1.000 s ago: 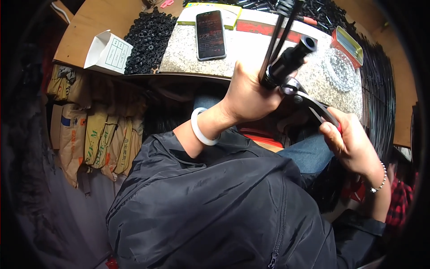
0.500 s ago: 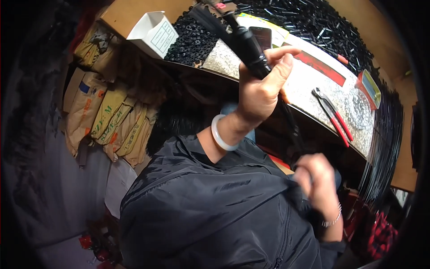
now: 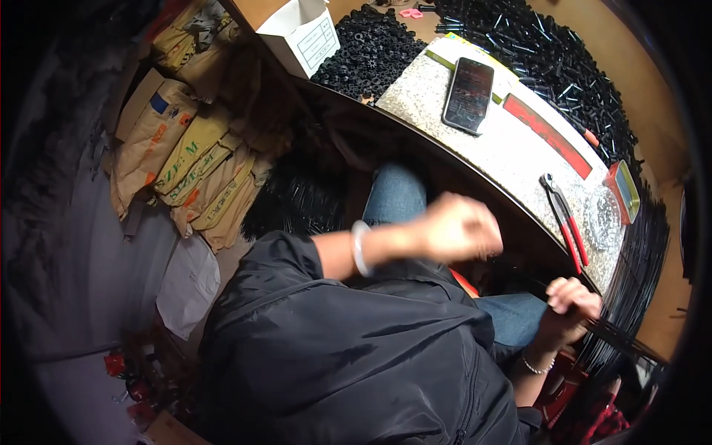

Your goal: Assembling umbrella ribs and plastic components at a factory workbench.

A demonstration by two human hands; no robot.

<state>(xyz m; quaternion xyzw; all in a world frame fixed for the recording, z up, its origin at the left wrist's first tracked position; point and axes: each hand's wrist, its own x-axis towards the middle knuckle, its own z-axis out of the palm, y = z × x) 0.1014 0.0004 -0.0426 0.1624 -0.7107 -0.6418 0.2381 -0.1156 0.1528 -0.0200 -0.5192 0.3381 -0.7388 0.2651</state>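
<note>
The tabletop (image 3: 512,159) is seen from top centre to right; black parts (image 3: 567,78) are heaped at upper right, a white box (image 3: 316,47) is set left of top centre, and red-handled pliers (image 3: 569,241) are laid at right.

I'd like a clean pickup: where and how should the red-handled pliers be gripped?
Probably by the red handles, coming from the near edge of the table: the pliers lie flat, handles pointing toward that edge, metal head pointing away.

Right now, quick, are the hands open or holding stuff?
Left hand: blurred, can't tell.
Right hand: closed, holding a long black thing.
</note>
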